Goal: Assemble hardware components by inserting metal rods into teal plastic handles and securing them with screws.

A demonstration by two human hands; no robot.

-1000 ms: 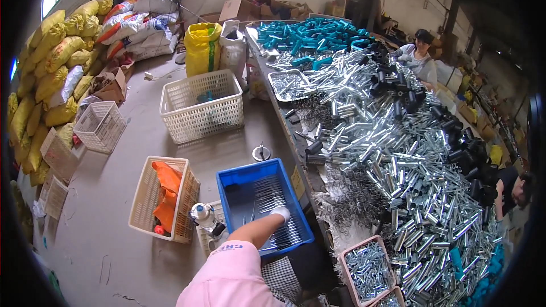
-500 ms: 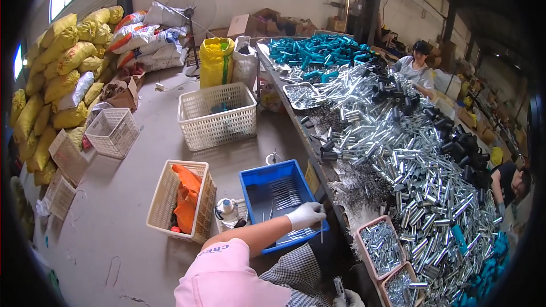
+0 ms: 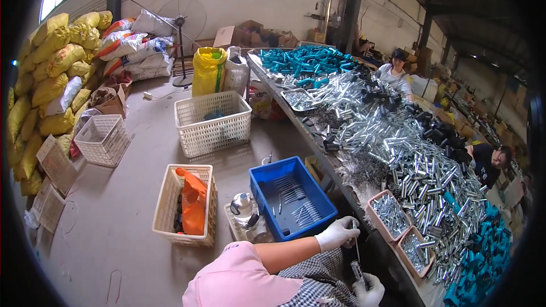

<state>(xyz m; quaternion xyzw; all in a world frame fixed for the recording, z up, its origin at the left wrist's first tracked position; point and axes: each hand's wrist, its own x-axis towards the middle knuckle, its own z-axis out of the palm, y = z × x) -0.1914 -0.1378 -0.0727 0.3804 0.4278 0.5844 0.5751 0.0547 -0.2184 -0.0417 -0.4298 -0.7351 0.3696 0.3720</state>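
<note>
My left hand, in a white glove, pinches a slim metal rod that points down by the right edge of my lap. Just below, my right hand, gloved too, grips a shiny metal tube. The rod's lower end meets or nearly meets the tube's top; which, I cannot tell. Beyond my left forearm sits a blue crate holding several slender metal rods in rows. Metal tubes lie heaped on the workbench to the right.
Pink trays of small metal parts stand along the bench edge. Teal handles are piled at its far end. A cream basket with orange cloth and a white kettle-like container are at left. Two people work across the bench.
My left hand has moved from over the blue crate toward my right hand, bringing the rod to the tube. The view has shifted, showing more of my right hand.
</note>
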